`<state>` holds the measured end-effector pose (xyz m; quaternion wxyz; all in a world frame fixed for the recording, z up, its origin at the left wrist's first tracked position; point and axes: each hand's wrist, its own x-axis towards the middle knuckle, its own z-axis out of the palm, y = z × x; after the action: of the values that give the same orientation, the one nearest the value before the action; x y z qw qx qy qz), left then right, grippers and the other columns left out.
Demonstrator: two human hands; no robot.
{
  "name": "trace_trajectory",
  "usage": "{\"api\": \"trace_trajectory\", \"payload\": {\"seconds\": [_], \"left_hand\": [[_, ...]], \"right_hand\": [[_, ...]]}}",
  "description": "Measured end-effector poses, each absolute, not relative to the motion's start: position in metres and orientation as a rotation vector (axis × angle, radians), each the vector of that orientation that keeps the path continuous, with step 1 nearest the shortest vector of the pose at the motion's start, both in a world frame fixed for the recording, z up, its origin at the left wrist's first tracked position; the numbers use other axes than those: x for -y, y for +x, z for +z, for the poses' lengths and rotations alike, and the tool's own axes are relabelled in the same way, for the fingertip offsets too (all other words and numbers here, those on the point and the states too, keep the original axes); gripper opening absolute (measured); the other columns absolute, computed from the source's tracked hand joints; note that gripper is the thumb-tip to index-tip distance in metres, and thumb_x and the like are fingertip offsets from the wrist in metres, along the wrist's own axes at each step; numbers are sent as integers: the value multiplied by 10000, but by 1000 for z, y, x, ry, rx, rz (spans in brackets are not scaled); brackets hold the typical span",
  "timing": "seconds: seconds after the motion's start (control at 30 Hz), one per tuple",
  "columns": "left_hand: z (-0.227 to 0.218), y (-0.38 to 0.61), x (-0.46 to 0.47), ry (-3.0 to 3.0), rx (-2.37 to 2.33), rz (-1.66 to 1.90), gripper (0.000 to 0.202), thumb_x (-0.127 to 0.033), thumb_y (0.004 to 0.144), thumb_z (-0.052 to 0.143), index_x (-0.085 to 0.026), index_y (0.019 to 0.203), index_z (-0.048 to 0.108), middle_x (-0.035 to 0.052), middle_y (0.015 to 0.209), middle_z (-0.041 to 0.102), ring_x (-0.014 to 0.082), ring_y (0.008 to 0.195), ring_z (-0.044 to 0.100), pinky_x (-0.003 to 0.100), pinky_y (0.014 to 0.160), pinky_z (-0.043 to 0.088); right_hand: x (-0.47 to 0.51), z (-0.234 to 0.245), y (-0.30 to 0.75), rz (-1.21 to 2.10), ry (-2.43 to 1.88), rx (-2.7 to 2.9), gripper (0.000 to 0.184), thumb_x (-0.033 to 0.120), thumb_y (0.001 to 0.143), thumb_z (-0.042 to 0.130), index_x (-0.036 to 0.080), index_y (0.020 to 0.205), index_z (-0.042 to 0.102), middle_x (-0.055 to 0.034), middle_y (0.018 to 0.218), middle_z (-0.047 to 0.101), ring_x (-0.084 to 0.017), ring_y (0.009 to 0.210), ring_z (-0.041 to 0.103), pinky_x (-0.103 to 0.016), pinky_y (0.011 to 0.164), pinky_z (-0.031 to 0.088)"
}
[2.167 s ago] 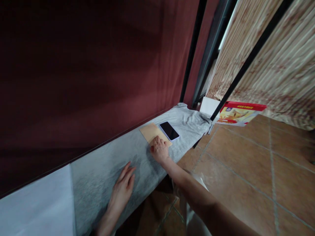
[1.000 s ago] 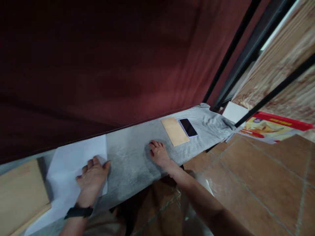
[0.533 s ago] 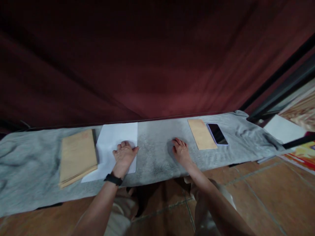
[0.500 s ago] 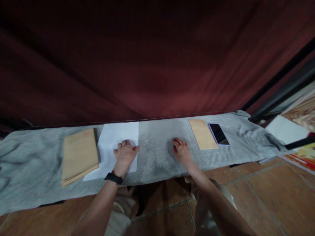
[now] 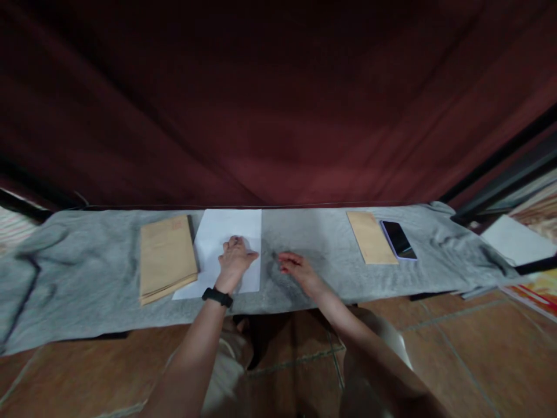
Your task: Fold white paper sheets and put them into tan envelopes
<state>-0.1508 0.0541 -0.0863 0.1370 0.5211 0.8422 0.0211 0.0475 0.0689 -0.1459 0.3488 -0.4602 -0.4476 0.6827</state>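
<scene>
Head view
Left hand: lies on the white sheet, near its right edge, with a black wristband at the wrist.
Left grip: fingers are bent on the paper; a pinch on the edge cannot be told.
Right hand: its grip is wide and holds nothing, with the fingers spread low over the grey cloth, just right of the sheet.
White sheet: flat on the cloth-covered table, with its far edge at the dark red curtain.
Left edge: the sheet touches the envelope stack.
Open room: bare cloth runs from the right hand to the single envelope and the phone, which lie side by side.
</scene>
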Motion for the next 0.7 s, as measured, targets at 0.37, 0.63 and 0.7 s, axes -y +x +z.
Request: {"api": "trace_trajectory", "payload": {"seconds": [0.37,0.63,0.7], "left_hand": [[-88,-139,-53,1544,-2426,96,568,-399,862,523,-137,1366,532,204,1453,500,374,1338,429,573,1016,438],[-90,-139,-52,1566,-2423,150,605,-399,829,543,-142,1376,546,208,1453,502,412,1340,410,585,980,442],[-89,-138,-50,1571,-2429,168,614,-403,831,542,-133,1382,541,209,1432,516,409,1324,423,577,969,452]], "right_hand": [[-46,-123,-3,1914,-1308,1105,146,123,772,626,197,875,700,-1,814,694,-143,709,632,-290,709,568],[-39,-120,-10,1870,-1382,1226,138,125,765,615,198,839,706,13,737,669,-141,708,640,-236,637,530],[-38,-120,-13,1867,-1399,1265,155,111,763,594,198,828,704,16,708,656,-139,689,632,-230,614,520]]}}
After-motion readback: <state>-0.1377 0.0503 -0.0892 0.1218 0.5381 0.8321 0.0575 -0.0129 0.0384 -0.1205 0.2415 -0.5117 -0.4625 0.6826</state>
